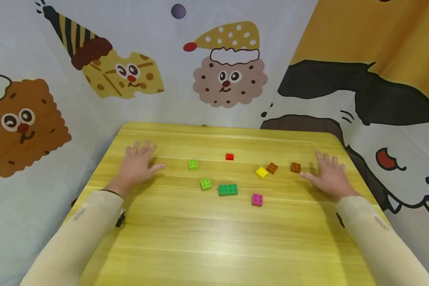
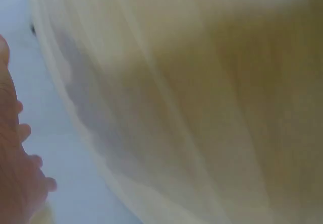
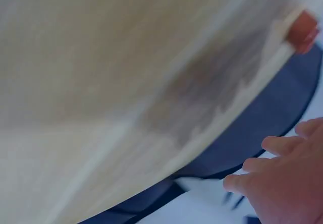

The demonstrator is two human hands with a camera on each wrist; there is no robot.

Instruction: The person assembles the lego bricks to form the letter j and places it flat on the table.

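Over the left part of the wooden table my left hand (image 1: 136, 165) is spread, fingers straight and holding nothing. The nearest thing to it is a lime green brick (image 1: 193, 165); a second lime brick (image 1: 205, 184) lies closer to the middle. My right hand (image 1: 331, 176) is spread out too, its thumb beside a brown brick (image 1: 295, 167); whether they touch I cannot tell. Another brown brick (image 1: 272, 168) lies against a yellow brick (image 1: 261, 172). Around the middle are a red brick (image 1: 229, 157), a longer green brick (image 1: 228, 190) and a magenta brick (image 1: 257, 200).
The wooden table (image 1: 214, 246) has rounded far corners. Right behind it hangs a cloth (image 1: 178, 103) printed with cartoon figures, which also runs along both sides. In the right wrist view the table edge (image 3: 222, 128) shows beyond the hand's shadow.
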